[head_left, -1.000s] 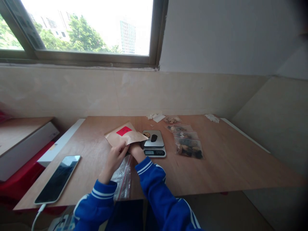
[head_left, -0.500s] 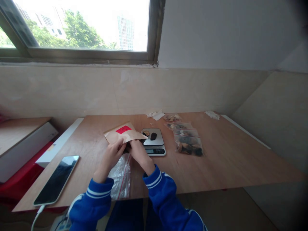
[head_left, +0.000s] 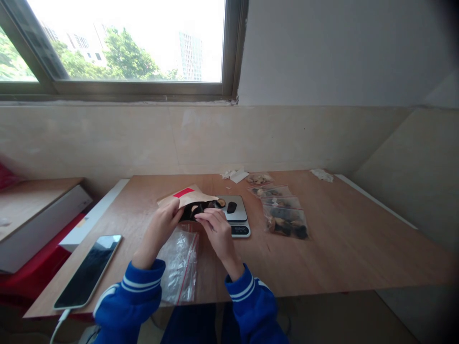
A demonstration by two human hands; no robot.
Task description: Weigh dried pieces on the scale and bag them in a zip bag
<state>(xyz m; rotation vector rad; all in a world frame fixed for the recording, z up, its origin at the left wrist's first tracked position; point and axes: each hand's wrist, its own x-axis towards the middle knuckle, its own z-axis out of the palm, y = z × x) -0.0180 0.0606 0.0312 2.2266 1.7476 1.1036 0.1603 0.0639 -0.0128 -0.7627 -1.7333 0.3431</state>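
Observation:
My left hand (head_left: 160,229) grips the near edge of a brown paper pouch (head_left: 186,197) with a red label, holding it lifted and its mouth open toward me. My right hand (head_left: 216,231) is at the pouch mouth, fingers pinched on its lower lip; dark pieces show inside the opening. Just right of the pouch sits a small kitchen scale (head_left: 236,215) with a dark piece and a brown piece on its platform. An empty clear zip bag (head_left: 179,265) lies on the wooden table (head_left: 340,248) under my wrists.
Several clear bags of dried pieces (head_left: 285,217) lie in a row right of the scale. A phone (head_left: 88,270) on a white cable rests at the table's left front. White paper scraps (head_left: 234,174) lie near the back wall. A white box (head_left: 91,215) sits beside the table's left edge.
My right hand has drawn back out of the pouch to its mouth. The pouch has tipped flatter, and its opening now faces me.

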